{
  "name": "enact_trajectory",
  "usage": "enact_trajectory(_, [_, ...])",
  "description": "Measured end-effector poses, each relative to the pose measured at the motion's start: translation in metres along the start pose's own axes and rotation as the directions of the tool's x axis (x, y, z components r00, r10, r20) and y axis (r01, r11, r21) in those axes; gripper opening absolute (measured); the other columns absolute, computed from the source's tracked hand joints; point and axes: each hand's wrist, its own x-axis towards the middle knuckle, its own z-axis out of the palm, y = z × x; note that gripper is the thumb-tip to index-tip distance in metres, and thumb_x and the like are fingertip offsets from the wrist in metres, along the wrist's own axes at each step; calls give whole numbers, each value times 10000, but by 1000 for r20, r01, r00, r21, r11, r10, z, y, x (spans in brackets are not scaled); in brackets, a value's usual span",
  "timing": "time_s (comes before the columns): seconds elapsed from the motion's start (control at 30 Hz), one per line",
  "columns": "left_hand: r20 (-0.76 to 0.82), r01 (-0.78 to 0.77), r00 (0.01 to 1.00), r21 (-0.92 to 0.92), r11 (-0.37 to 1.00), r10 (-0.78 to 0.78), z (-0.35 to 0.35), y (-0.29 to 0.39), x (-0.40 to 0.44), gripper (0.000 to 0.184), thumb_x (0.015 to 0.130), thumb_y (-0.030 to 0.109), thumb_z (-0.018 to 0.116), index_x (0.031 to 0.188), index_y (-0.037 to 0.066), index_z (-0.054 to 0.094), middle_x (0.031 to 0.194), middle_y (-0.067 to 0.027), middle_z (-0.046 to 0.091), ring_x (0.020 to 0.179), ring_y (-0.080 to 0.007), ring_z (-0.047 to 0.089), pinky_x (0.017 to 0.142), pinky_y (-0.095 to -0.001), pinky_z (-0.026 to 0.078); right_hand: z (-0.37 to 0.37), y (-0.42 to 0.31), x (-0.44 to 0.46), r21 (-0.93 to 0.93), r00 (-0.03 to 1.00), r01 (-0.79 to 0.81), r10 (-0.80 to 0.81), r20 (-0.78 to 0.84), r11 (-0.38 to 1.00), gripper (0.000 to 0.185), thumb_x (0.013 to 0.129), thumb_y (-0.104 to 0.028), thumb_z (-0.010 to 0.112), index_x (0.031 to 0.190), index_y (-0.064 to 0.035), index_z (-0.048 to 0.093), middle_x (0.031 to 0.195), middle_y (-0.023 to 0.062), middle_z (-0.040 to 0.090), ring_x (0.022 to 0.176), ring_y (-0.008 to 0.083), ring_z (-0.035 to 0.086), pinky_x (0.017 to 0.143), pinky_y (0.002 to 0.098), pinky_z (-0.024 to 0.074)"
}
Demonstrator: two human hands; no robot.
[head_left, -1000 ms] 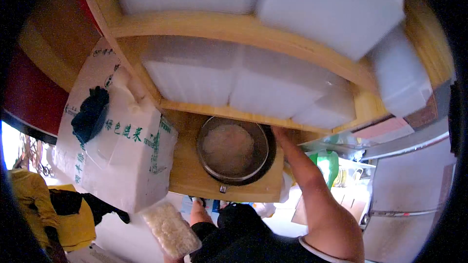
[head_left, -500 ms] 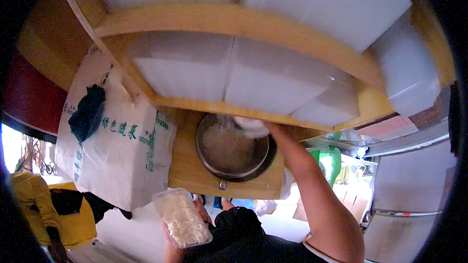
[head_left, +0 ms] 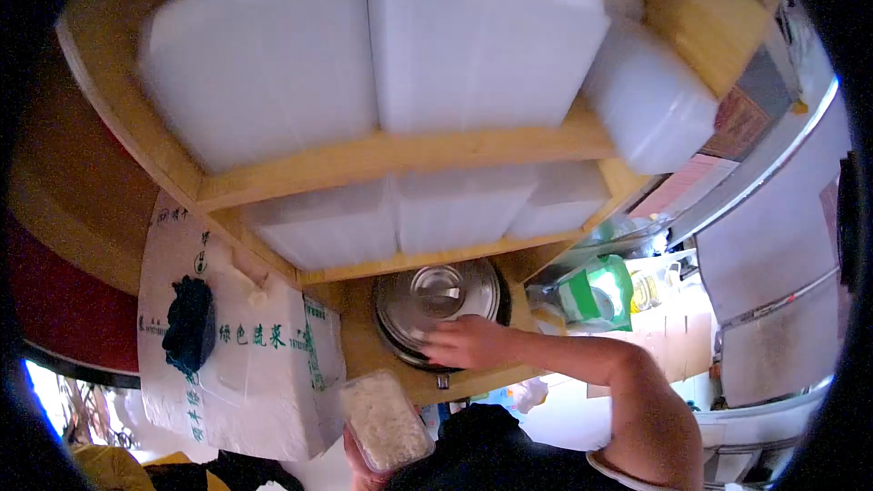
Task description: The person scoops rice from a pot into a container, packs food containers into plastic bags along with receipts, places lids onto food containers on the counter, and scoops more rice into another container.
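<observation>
Steel lid on the pot, handle at its middle; pot contents hidden. Right hand over the lid's near side, fingers stretched out, not clenched. Fingertips blurred, can't tell if they touch.

Left hand grasping a clear tub of pale grains, near side of the pot and a bit left. Most of that hand is behind the tub or cut off by the bottom edge.

Pot stands on a wooden counter; its far edge runs close under the shelf. Foam box left of the pot, green print partly unreadable, dark cloth on top. Right of the pot, a green bag among bright, washed-out clutter. Pale floor shows nearer than the pot. Room dim, picture corners black.

Count: one pot, one lid, one tub, one foam box, one dark cloth, one green bag. White bins above the pot: six made out, three per level, upper ones blurred.
</observation>
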Motion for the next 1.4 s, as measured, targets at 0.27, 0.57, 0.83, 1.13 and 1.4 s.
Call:
enact_trajectory(0.27, [147, 290, 950, -83, 953, -276, 31, 15, 36, 607, 898, 427, 345, 1391, 76, 292, 1358, -166, 405, 1195, -411, 434, 988, -555, 362, -222, 17, 18, 39, 832, -448, 433, -348, 893, 168, 782, -186, 657, 900, -85, 592, 988, 72, 596, 964, 251, 558, 857, 381, 416])
enact_trajectory(0.57, [266, 339, 920, -165, 926, -289, 56, 6, 50, 623, 883, 434, 381, 1399, 97, 286, 1378, -170, 381, 1217, -438, 398, 980, -608, 332, -234, 17, 20, 368, 773, -519, 608, -182, 771, 158, 854, -255, 591, 886, -102, 606, 997, 26, 616, 963, 161, 543, 847, 334, 408])
enact_trajectory(0.83, [199, 42, 980, -66, 997, -28, 57, -19, 69, 604, 882, 461, 326, 1363, 96, 335, 1339, -124, 437, 1200, -326, 457, 995, -489, 377, -79, -105, -80, 540, 343, -234, 588, -732, 808, 180, 876, -169, 518, 876, -35, 638, 994, 102, 616, 927, 216, 576, 806, 326, 438])
enact_trajectory(1.13, [156, -165, 981, 335, 928, 118, -1, -71, 127, 566, 913, 333, 378, 1374, 21, 275, 1368, -149, 374, 1241, -308, 390, 1031, -408, 318, 34, -47, -35, 767, 404, -485, 886, -229, 420, 289, 933, -258, 475, 955, -8, 617, 752, 132, 621, 654, 192, 580, 633, 338, 473])
enact_trajectory(1.4, [455, -316, 890, 661, -680, 29, -29, -31, 212, 1088, 570, 274, 811, 1400, -5, 166, 1434, -226, 216, 1309, -393, 244, 1079, -491, 197, 106, 127, -33, 565, 850, -450, 526, 33, 692, 333, 908, -354, 515, 977, -53, 640, 791, 177, 635, 690, 229, 621, 659, 350, 489])
